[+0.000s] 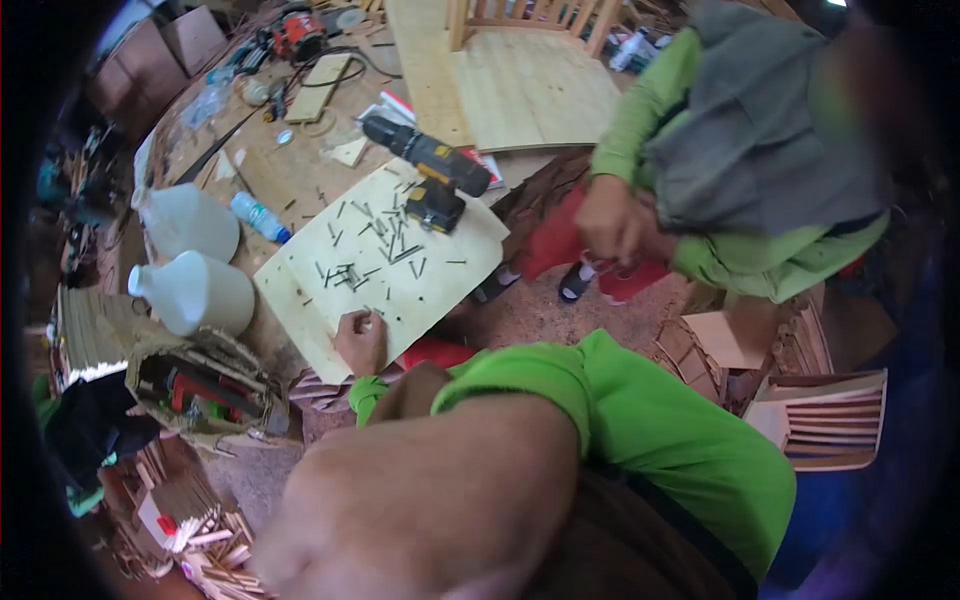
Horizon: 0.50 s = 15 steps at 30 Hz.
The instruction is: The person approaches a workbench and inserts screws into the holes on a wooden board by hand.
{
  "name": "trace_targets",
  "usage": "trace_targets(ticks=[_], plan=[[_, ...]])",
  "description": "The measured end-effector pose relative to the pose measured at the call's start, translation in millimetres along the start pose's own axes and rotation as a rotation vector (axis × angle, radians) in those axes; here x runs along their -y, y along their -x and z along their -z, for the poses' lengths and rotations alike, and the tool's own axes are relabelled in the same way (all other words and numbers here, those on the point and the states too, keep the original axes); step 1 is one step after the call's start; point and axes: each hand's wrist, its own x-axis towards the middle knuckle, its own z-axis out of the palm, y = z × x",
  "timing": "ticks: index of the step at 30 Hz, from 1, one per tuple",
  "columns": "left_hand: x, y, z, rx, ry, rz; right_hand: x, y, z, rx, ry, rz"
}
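Note:
My left hand [361,341] rests at the near edge of a pale plywood board [450,285], fingers curled in; what they hold, if anything, is too small to make out. Dark screws [345,275] lie scattered over the board, several just beyond that hand. A black and yellow cordless drill [440,165] lies on its side at the board's far edge. My right hand [400,510] is raised close to the camera, large and blurred, its fingers smeared and partly out of view. Its bright green sleeve [520,375] crosses the lower middle.
Two white jugs [205,295] and a water bottle [260,217] stand or lie left of the board. A torn box of tools [205,385] sits nearer. Beyond are a slatted wooden piece [535,95] and a red power tool [298,36]. At right, another person [760,150] bends forward, hands together.

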Motion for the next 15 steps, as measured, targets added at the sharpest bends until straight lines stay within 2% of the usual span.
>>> trace_targets(ticks=[1,2,5,11,15], plan=[[1,0,1,0.002,0.002,0.015,2,6,11,0.127,0.170,-0.068],[0,4,6,0.017,-0.038,0.009,2,17,17,0.312,0.348,-0.251],[-9,-3,1,0.011,-0.074,-0.011,-17,53,20,0.330,0.510,-0.174],[-5,-2,2,-0.008,-0.085,-0.032,19,16,20,0.127,0.507,-0.128],[-19,-1,2,-0.008,-0.112,0.013,26,20,7,0.172,0.721,-0.255]])
